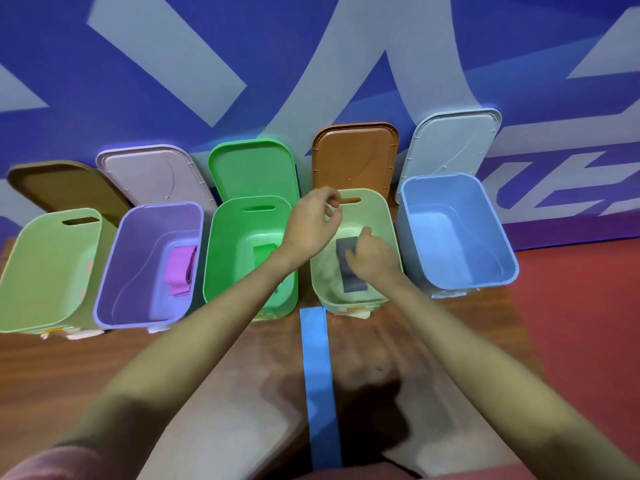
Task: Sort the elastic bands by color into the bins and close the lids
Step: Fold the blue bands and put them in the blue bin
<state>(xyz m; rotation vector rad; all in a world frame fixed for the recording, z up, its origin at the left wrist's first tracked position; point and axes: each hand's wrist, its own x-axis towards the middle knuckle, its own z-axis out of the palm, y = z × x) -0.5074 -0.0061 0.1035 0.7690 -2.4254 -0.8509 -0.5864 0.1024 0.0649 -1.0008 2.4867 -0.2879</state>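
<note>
Evidently the sorting is well along: five bins stand in a row at the far edge of the table (104,358), every lid tipped back against the wall so each mouth stays open for dropping bands in. The right hand (372,256) reaches down into the pale green bin (391,237) with the orange lid (355,157), its grip pinched on the upper end of a grey band (351,275), probably to lay it flat on the bin's floor rather than let it bunch. The left hand (313,223) hovers above the same bin's rim, fingers loosely curled and holding nothing that I can see, likely ready to help.

A pink band (178,270) already lies in the purple bin (114,296) and a green band (263,252) in the bright green bin (214,271), each matched by colour. The blue bin (505,268) holds nothing visible, while a long blue band (317,375) lies stretched on the table just before the bins, seemingly next. The leftmost light green bin (20,289) is hard to see into.
</note>
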